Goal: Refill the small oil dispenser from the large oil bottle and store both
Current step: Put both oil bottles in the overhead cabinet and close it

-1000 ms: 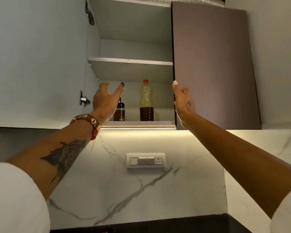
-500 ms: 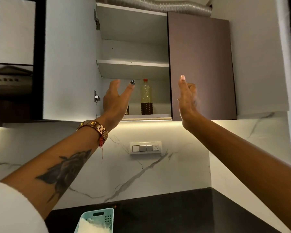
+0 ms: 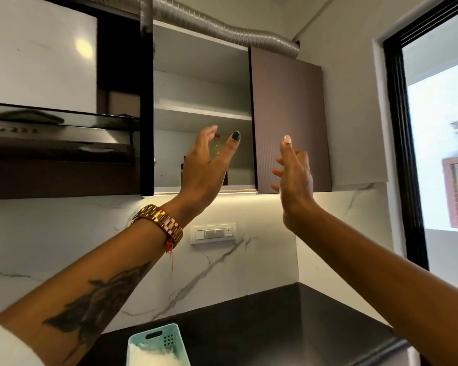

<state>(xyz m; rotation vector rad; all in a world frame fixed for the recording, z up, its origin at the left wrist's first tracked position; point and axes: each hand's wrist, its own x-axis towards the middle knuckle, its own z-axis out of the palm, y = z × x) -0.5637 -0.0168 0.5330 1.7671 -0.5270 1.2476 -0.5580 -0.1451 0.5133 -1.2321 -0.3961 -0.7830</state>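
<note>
Fingers [image 3: 209,133] splayed (both hands, empty)

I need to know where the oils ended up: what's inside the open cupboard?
On the bottom shelf, the large oil bottle and a dark dispenser stand, mostly hidden behind the left hand. The upper shelf's top is hidden.

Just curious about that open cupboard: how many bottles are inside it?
2, both on the bottom shelf: a clear plastic red-capped oil bottle and a small dark dispenser to its left. Raised left hand may hide more.

Cabinet door [image 3: 288,122] shut; left half [image 3: 201,154] open.
</note>
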